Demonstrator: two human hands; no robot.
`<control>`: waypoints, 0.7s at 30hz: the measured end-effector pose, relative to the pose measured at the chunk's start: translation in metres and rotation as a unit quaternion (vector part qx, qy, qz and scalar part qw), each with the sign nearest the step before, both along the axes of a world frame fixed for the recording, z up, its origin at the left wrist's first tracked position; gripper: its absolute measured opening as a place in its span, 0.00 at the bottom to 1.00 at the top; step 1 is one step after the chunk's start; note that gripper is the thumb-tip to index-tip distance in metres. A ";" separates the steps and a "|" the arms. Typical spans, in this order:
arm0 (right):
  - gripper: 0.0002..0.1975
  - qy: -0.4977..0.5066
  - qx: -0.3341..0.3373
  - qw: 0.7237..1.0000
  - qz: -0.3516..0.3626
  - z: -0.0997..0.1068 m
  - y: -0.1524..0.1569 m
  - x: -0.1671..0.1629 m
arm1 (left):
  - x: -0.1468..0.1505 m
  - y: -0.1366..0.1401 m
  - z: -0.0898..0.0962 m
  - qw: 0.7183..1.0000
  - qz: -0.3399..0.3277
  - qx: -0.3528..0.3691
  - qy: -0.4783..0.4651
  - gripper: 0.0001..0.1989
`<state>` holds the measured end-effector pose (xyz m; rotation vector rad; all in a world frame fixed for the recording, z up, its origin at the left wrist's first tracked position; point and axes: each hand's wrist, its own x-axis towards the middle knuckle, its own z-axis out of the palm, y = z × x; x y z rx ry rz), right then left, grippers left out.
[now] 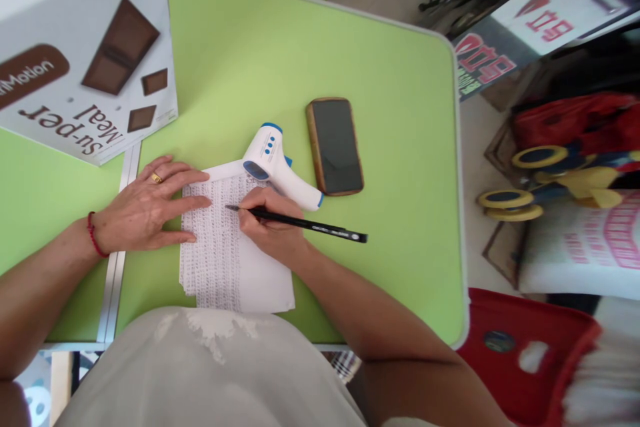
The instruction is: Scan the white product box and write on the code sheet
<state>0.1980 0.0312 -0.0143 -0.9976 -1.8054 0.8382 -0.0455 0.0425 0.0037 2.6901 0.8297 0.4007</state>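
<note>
A sheet of paper with columns of small handwriting lies in front of me; its right part is blank. My left hand, wearing a gold ring, rests flat with fingers spread, the fingertips on the paper's left edge. In my right hand is a black pen, its tip at the written columns. Just beyond that hand, a white and blue infrared thermometer lies across the paper's top edge. To its right is a phone in a brown case, screen dark.
The green folding table has a metal seam on the left. A large white box with chocolate pictures stands at the back left. Off the right edge are yellow-handled scissors, a red chair and a white printed sack.
</note>
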 end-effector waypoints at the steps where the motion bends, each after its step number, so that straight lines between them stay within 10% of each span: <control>1: 0.09 -0.001 0.001 1.000 0.000 0.000 0.000 0.000 | 0.000 0.000 0.000 1.000 0.000 0.001 -0.001 0.21; 21: 0.09 -0.001 0.000 1.000 -0.014 0.002 0.001 0.000 | 0.001 0.000 -0.001 1.000 0.000 -0.003 -0.011 0.22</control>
